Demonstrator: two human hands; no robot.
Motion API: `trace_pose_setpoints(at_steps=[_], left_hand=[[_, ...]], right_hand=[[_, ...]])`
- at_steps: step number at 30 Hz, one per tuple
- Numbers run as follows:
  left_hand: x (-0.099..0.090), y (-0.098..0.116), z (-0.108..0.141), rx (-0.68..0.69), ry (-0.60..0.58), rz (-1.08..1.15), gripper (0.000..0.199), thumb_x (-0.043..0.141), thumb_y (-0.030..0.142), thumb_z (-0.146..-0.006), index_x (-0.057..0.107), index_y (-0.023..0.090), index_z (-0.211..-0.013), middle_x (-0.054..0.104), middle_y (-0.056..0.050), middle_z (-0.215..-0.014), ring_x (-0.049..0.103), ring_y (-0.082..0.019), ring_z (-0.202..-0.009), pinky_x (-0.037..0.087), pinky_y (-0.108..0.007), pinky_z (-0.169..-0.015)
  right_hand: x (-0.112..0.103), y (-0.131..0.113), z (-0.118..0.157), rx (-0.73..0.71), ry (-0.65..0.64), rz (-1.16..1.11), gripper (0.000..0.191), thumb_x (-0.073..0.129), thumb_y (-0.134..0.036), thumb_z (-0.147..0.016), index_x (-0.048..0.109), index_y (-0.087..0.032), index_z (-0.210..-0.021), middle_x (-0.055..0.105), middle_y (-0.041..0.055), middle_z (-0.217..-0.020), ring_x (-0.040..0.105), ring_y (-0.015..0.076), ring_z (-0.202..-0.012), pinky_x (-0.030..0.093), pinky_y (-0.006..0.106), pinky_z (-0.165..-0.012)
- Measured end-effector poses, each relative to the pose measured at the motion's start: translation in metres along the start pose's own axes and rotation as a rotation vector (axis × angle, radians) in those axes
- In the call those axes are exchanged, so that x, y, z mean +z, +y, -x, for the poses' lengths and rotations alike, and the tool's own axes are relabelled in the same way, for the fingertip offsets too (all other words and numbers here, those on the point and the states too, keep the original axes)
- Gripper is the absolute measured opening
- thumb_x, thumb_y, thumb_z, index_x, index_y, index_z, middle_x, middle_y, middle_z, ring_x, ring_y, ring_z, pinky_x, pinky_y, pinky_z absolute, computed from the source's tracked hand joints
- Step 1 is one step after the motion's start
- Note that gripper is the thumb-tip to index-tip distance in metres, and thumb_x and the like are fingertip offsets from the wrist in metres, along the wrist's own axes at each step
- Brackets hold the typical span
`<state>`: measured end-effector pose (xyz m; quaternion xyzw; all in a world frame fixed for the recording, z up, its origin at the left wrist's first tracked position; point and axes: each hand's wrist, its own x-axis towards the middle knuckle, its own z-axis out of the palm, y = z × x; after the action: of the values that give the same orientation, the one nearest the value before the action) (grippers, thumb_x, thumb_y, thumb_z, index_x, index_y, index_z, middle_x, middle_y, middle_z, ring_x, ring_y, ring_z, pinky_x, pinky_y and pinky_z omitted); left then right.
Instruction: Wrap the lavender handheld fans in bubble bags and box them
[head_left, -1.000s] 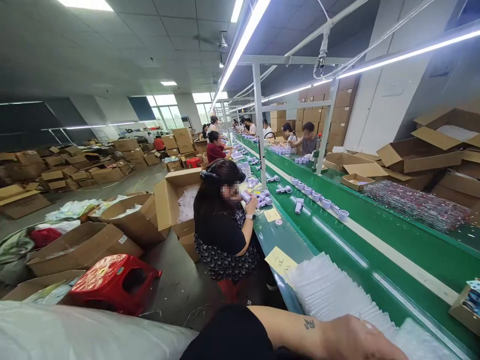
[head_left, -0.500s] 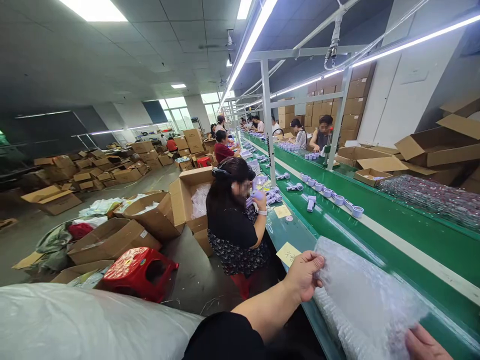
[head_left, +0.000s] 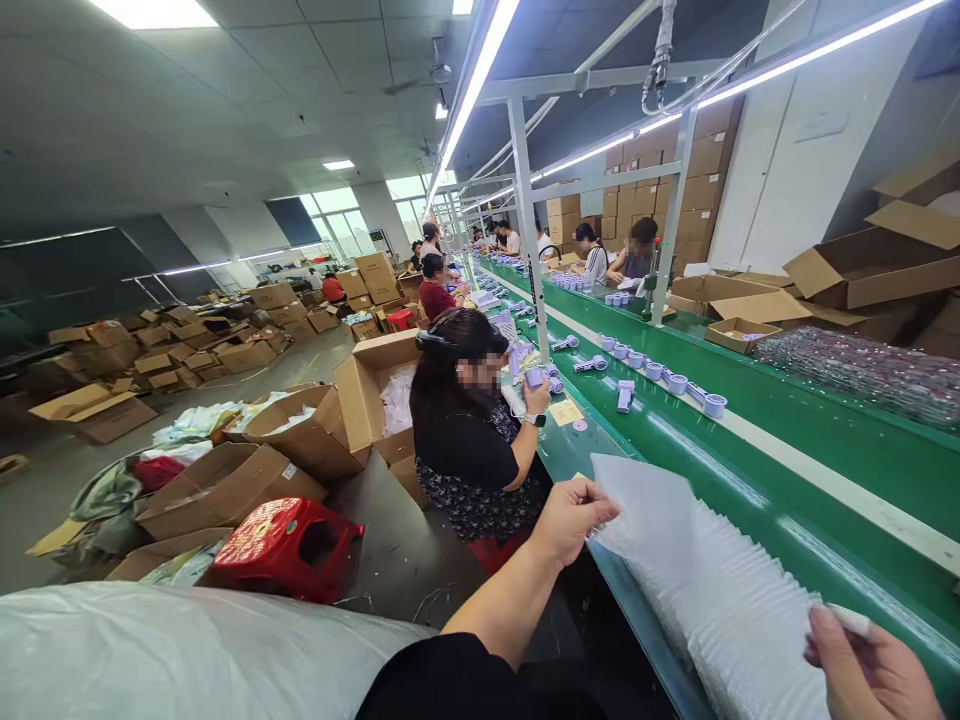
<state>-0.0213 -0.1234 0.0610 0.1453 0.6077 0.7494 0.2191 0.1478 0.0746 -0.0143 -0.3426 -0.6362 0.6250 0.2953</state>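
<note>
My left hand (head_left: 574,518) is closed in a pinch on the near corner of a translucent bubble-wrap bag (head_left: 649,500). That bag lifts at the far end of a long row of overlapping bubble-wrap bags (head_left: 742,600), which lies along the near side of the green conveyor. At the near end of the row, in the lower right, my right hand (head_left: 874,665) is beside the bags with thumb and fingers apart. Something white covers one of its fingertips. No bag shows between its fingers.
On the green conveyor (head_left: 795,450) stand several lilac handheld fan-like parts (head_left: 675,384). A seated co-worker (head_left: 469,430) handles a lilac part just ahead on the left. A red stool (head_left: 281,550), cardboard boxes (head_left: 225,490) and a large white plastic sack (head_left: 172,650) are to the left.
My left hand has moved left with a bag corner. My right hand has come off the bag it held and shifted right. The co-worker's hands have lowered with the lilac part.
</note>
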Motion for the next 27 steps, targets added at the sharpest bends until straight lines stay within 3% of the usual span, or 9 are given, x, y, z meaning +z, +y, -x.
trace_pose_setpoints(at_steps=[3, 6, 9, 11, 13, 16, 19, 24, 27], left_hand=[[0.019, -0.002, 0.018, 0.212, -0.164, -0.452, 0.020, 0.072, 0.030, -0.063, 0.061, 0.014, -0.063, 0.055, 0.001, -0.061, 0.046, -0.009, -0.058, 0.034, -0.022, -0.056], [0.034, -0.017, 0.031, 0.231, -0.317, -0.616, 0.011, 0.064, 0.025, -0.069, 0.063, 0.014, -0.067, 0.056, 0.001, -0.065, 0.047, -0.010, -0.061, 0.034, -0.021, -0.058], [0.029, -0.030, 0.029, 0.022, -0.254, -0.528, 0.016, 0.067, 0.029, -0.067, 0.061, 0.014, -0.069, 0.049, 0.003, -0.057, 0.040, -0.008, -0.054, 0.032, -0.020, -0.052], [0.022, -0.033, 0.024, -0.064, -0.206, -0.488, 0.017, 0.067, 0.029, -0.068, 0.061, 0.013, -0.071, 0.044, 0.004, -0.054, 0.038, -0.008, -0.051, 0.031, -0.019, -0.049], [0.017, -0.036, 0.022, 0.034, -0.183, -0.586, 0.009, 0.062, 0.023, -0.071, 0.061, 0.014, -0.074, 0.048, 0.002, -0.059, 0.042, -0.010, -0.055, 0.036, -0.021, -0.053], [0.018, -0.044, 0.026, 0.399, -0.287, -0.877, 0.014, 0.053, 0.013, -0.074, 0.063, 0.016, -0.083, 0.057, -0.005, -0.074, 0.052, -0.016, -0.072, 0.043, -0.027, -0.070], [0.015, -0.052, 0.027, 0.637, -0.391, -1.084, 0.021, 0.047, 0.012, -0.077, 0.062, 0.015, -0.091, 0.059, -0.008, -0.079, 0.054, -0.020, -0.079, 0.044, -0.031, -0.074], [-0.004, -0.053, 0.006, 0.702, -0.156, -1.146, 0.021, 0.043, 0.013, -0.083, 0.060, 0.015, -0.096, 0.060, -0.009, -0.082, 0.056, -0.019, -0.078, 0.046, -0.030, -0.071], [-0.005, -0.053, 0.000, 0.735, -0.208, -1.172, 0.021, 0.043, 0.014, -0.084, 0.060, 0.016, -0.097, 0.061, -0.008, -0.081, 0.056, -0.019, -0.077, 0.046, -0.030, -0.069]], right_hand=[[0.025, -0.024, 0.024, 0.093, -0.356, -0.188, 0.046, 0.068, -0.051, -0.066, 0.054, -0.023, -0.100, 0.065, 0.0078, -0.099, 0.063, 0.0236, -0.079, 0.054, 0.036, -0.066], [0.047, -0.033, 0.038, 0.163, -0.598, -0.251, 0.040, 0.067, -0.048, -0.070, 0.055, -0.024, -0.098, 0.066, 0.0058, -0.094, 0.063, 0.0224, -0.081, 0.053, 0.035, -0.073], [0.052, -0.026, 0.038, 0.186, -0.567, -0.157, 0.032, 0.066, -0.050, -0.070, 0.057, -0.022, -0.083, 0.064, 0.0022, -0.073, 0.059, 0.0185, -0.066, 0.053, 0.030, -0.065], [0.051, -0.021, 0.038, 0.199, -0.538, -0.110, 0.032, 0.065, -0.052, -0.070, 0.058, -0.022, -0.080, 0.062, 0.0018, -0.071, 0.059, 0.0181, -0.066, 0.052, 0.028, -0.064], [0.052, -0.021, 0.041, 0.234, -0.539, -0.148, 0.033, 0.064, -0.052, -0.071, 0.058, -0.022, -0.085, 0.064, 0.0032, -0.081, 0.061, 0.0195, -0.074, 0.052, 0.030, -0.069], [0.060, -0.021, 0.045, 0.261, -0.489, -0.306, 0.039, 0.065, -0.049, -0.073, 0.054, -0.024, -0.100, 0.064, 0.0052, -0.098, 0.062, 0.0211, -0.085, 0.053, 0.034, -0.072], [0.064, -0.011, 0.042, 0.188, -0.471, -0.286, 0.032, 0.064, -0.044, -0.076, 0.054, -0.022, -0.097, 0.064, 0.0035, -0.090, 0.060, 0.0183, -0.081, 0.051, 0.033, -0.075], [0.057, 0.021, 0.040, 0.179, -0.396, -0.117, 0.027, 0.058, -0.046, -0.080, 0.051, -0.021, -0.079, 0.059, -0.0007, -0.071, 0.061, 0.0173, -0.073, 0.049, 0.030, -0.071], [0.058, 0.033, 0.046, 0.125, -0.408, 0.011, 0.027, 0.056, -0.047, -0.080, 0.050, -0.021, -0.076, 0.059, -0.0013, -0.067, 0.060, 0.0176, -0.069, 0.047, 0.029, -0.066]])
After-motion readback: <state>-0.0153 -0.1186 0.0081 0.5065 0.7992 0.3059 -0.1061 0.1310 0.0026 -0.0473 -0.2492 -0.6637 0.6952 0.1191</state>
